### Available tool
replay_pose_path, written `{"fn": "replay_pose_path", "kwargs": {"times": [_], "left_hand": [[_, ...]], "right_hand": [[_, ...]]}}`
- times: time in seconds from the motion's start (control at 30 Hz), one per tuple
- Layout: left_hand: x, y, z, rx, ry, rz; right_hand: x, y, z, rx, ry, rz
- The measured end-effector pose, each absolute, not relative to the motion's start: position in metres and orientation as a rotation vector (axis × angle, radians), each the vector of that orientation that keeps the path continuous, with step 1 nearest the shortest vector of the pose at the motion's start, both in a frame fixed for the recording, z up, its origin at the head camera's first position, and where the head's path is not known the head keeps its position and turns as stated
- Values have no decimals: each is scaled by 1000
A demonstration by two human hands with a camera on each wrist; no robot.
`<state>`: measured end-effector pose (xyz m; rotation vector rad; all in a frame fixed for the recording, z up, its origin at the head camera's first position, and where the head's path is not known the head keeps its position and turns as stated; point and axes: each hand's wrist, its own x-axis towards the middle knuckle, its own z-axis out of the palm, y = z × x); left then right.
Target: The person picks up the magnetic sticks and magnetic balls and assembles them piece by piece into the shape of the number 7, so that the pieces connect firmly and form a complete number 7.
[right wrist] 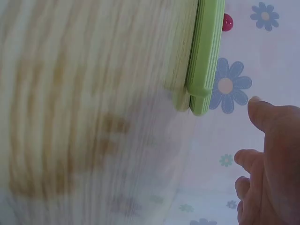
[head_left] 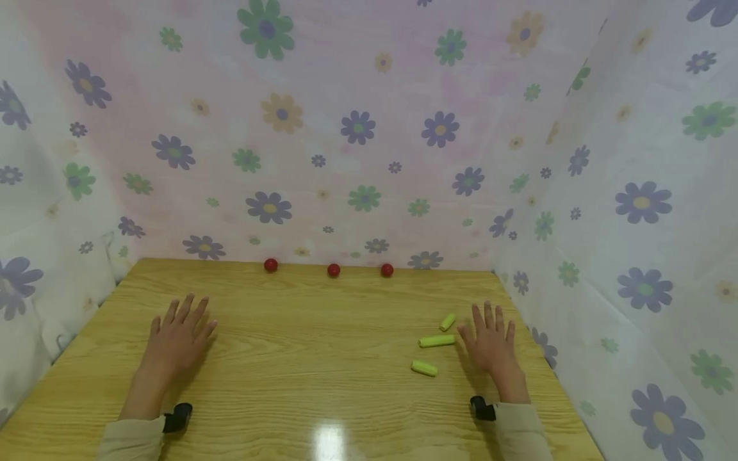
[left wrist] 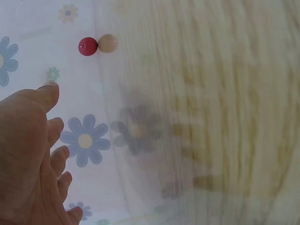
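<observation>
My left hand (head_left: pixel 177 339) is held at the table's left side, fingers spread and nothing in them. On the right, my right hand (head_left: pixel 492 342) also has its fingers extended and holds nothing. Just left of its thumb lie three light-green ribbed sticks: a short one (head_left: pixel 447 322) at the back, a longer one (head_left: pixel 437 341) in the middle, and another short one (head_left: pixel 424 368) in front. In the right wrist view, a green stick (right wrist: pixel 205 51) shows its lengthwise ridges; it partly hides another. Whether either hand touches the table, I cannot tell.
Along the table's far edge sit three small glossy red balls, a left one (head_left: pixel 271 265), a middle one (head_left: pixel 334 270) and a right one (head_left: pixel 387 270). Flower-patterned cloth (head_left: pixel 323 186) surrounds the shiny wooden table (head_left: pixel 288 384) at the back and sides.
</observation>
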<state>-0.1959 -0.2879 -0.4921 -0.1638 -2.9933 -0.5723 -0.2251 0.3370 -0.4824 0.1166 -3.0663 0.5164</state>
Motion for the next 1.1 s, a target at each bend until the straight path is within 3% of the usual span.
{"fn": "replay_pose_path", "kwargs": {"times": [0.2, 0.4, 0.9, 1.1], "left_hand": [[-198, -286, -491, -244, -2920, -649], [-203, -282, -495, -328, -2737, -1014], [-210, -258, -507, -192, -2440, -1477], [-211, -255, -508, -130, -2440, -1588]], "right_hand": [[-225, 330, -485, 184, -3038, 613], [-227, 320, -491, 345, -2894, 883], [-222, 291, -492, 371, -2598, 1279], [-215, 287, -487, 523, -2716, 1421]]}}
